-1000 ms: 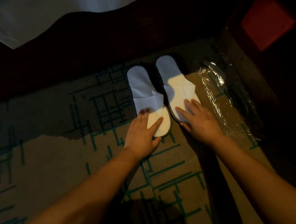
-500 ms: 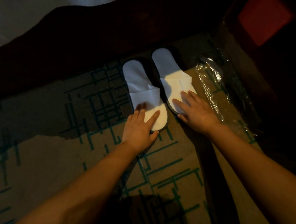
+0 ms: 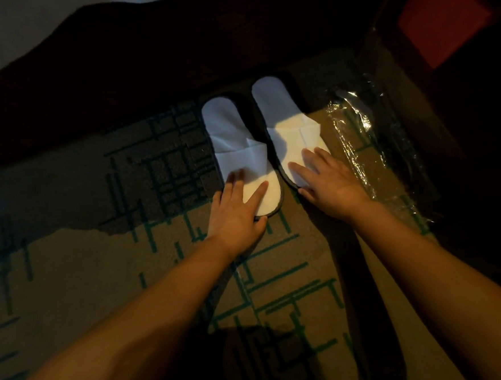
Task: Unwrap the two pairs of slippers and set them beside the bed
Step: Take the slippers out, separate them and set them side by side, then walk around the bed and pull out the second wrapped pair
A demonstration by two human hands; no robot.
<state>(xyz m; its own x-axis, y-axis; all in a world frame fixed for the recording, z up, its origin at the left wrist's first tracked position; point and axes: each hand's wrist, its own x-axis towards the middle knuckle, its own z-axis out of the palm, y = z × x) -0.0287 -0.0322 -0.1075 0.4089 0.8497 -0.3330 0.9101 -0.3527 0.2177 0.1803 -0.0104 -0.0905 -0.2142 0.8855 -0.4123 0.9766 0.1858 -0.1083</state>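
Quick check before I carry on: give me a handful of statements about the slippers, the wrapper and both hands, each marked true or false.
1. Two white slippers lie side by side on the carpet. True.
2. The left hand rests on the left slipper. True.
3. The right hand is lifting the wrapper. False: it lies flat on the right slipper; the wrapper lies on the carpet to its right, untouched.
4. The slippers are still in plastic. False: both are bare, out of the wrapper.
5. Two pairs are set out. False: only one pair shows.
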